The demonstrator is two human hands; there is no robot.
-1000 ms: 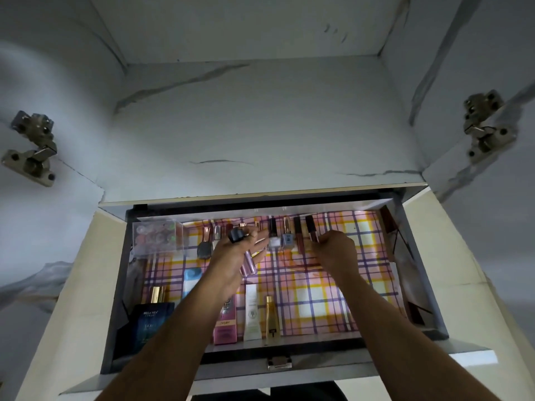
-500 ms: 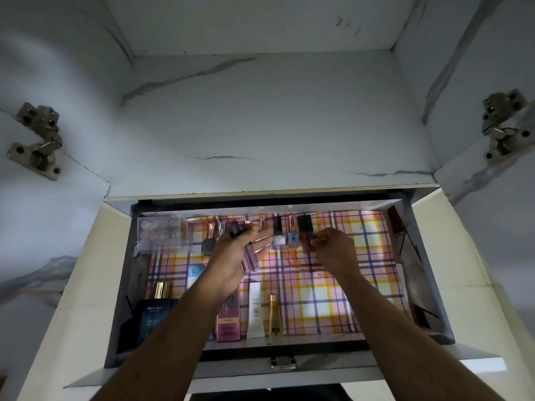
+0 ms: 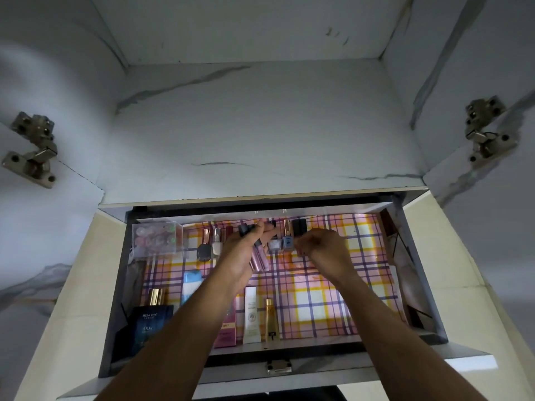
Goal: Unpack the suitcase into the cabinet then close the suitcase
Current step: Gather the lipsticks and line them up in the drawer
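Observation:
An open cabinet drawer [image 3: 417,273] lined with pink, yellow and purple plaid paper lies below me. My left hand [image 3: 240,253] is over its back row, holding several lip gloss tubes [image 3: 259,256] with dark caps. My right hand [image 3: 321,250] pinches a dark red lip gloss tube [image 3: 298,233] standing at the back, next to a blue nail polish bottle [image 3: 286,240]. More nail polish bottles [image 3: 215,246] stand along the back to the left. The suitcase is out of view.
A clear box of round pots [image 3: 157,240] sits in the back left corner. Along the front stand a dark blue perfume box [image 3: 149,325], a pink box [image 3: 225,331], a white tube [image 3: 251,319] and a gold bottle [image 3: 271,319]. Door hinges [image 3: 33,149] [image 3: 486,131] flank the shelf above.
My right hand has shifted slightly left along the back row and closed on the dark red tube. The left hand stays put with its tubes.

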